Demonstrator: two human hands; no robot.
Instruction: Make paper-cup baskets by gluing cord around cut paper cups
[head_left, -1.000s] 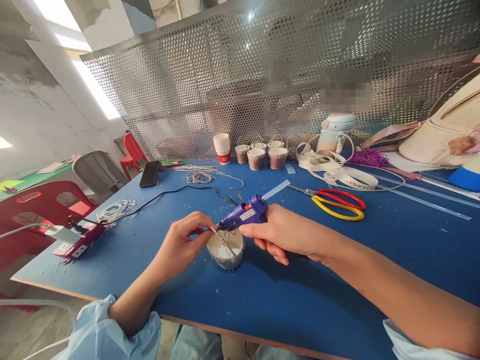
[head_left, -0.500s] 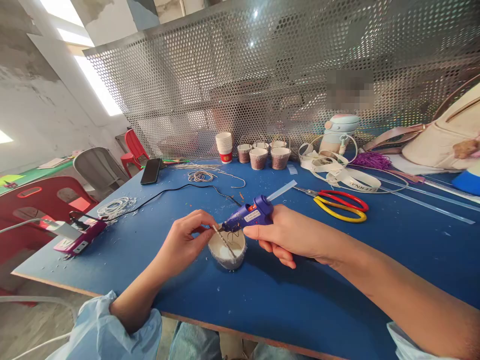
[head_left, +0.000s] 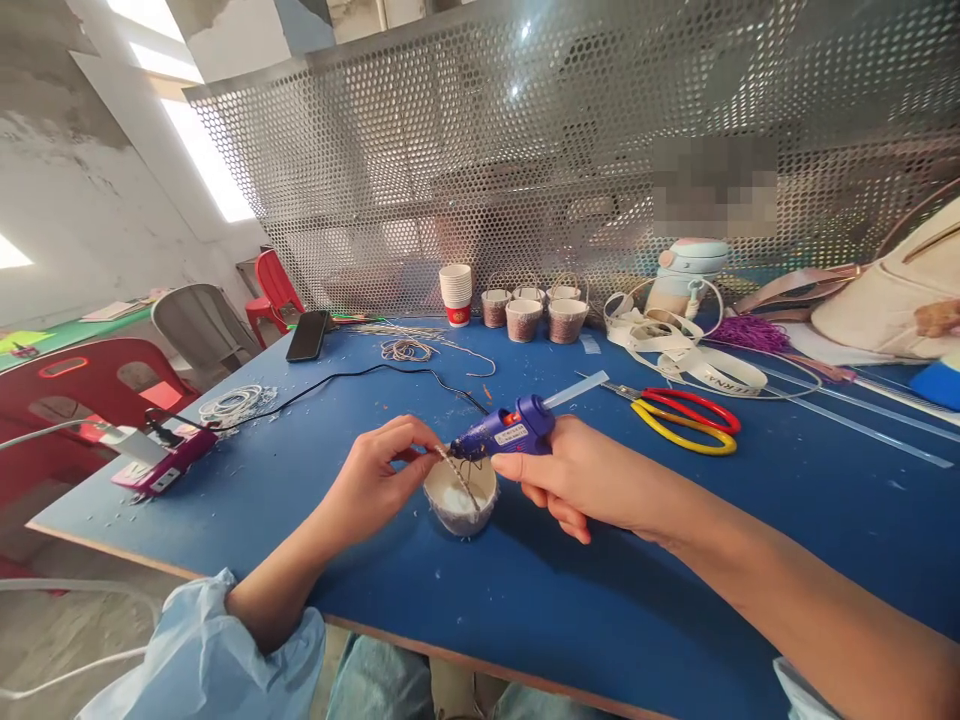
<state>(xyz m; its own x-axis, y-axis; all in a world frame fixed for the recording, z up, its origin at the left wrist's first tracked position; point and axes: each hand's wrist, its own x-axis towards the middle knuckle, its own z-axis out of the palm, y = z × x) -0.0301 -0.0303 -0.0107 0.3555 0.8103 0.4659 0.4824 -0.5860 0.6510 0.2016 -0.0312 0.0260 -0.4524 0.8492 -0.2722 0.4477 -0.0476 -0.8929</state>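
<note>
My right hand (head_left: 562, 475) grips a purple glue gun (head_left: 510, 428), and a clear glue stick (head_left: 576, 388) juts from its back end. The gun's nozzle points left, close to the fingertips of my left hand (head_left: 386, 475). Between left thumb and fingers I pinch a thin twisted cord (head_left: 466, 482), which slants down over the cup opening. Below the nozzle stands a small paper cup (head_left: 459, 515) with a greyish, rough outside and a white inside. The very tip of the nozzle is hard to make out beside my fingers.
Behind are several small handled baskets (head_left: 568, 320), stacked paper cups (head_left: 456, 295), coiled cord (head_left: 407, 349) and a phone (head_left: 308, 336). Scissors (head_left: 686, 418) and white ribbon (head_left: 705, 367) lie to the right. A black cable (head_left: 330, 378) runs to a purple power strip (head_left: 166, 463) at left.
The whole view has shifted slightly. Both hands keep their grips, and the glue gun stays by the cord above the cup. The cord looks slightly more upright.
</note>
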